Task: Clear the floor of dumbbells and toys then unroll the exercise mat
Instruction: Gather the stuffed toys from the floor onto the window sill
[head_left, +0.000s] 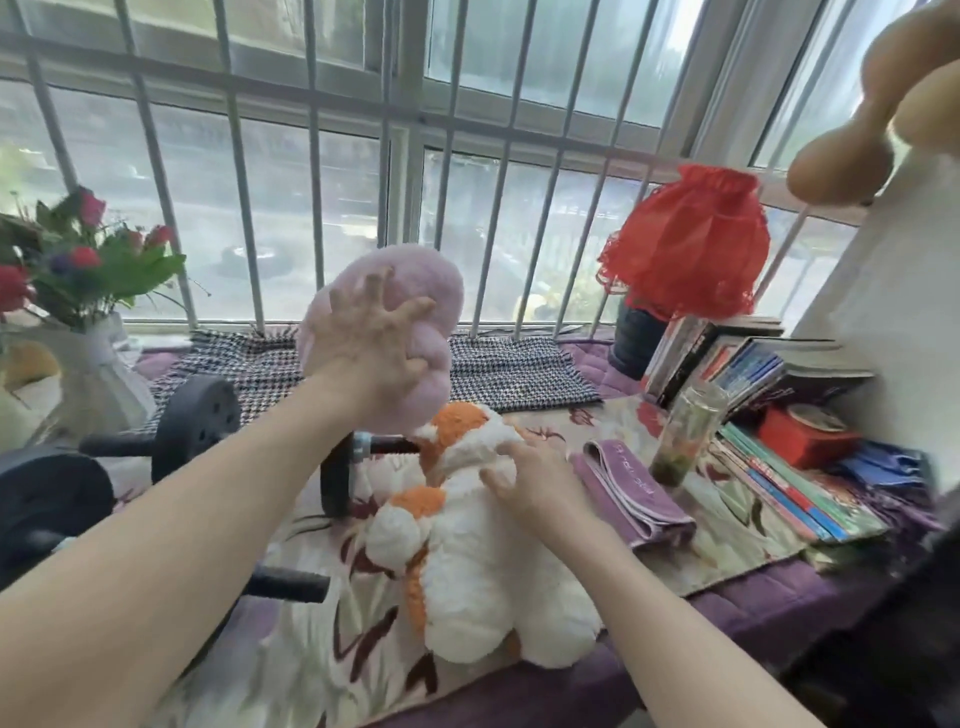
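Note:
My left hand (363, 343) is spread against a pink plush toy (415, 291) and holds it up above the window seat. My right hand (524, 475) rests with curled fingers on a white and orange plush toy (483, 571) that lies on the floral cloth (727, 525). Two black dumbbells lie on the seat to the left: one (197, 421) behind my left forearm, its far plate (337, 483) beside the plush toy, and another (47, 499) at the left edge with its bar (285, 584) under my arm. No exercise mat is in view.
A barred window (389, 156) backs the seat. A white vase of flowers (88, 364) stands at left. At right are a red fabric lamp (685, 244), stacked books (753, 364), a glass jar (685, 436), a folded purple towel (628, 488) and a red box (805, 436).

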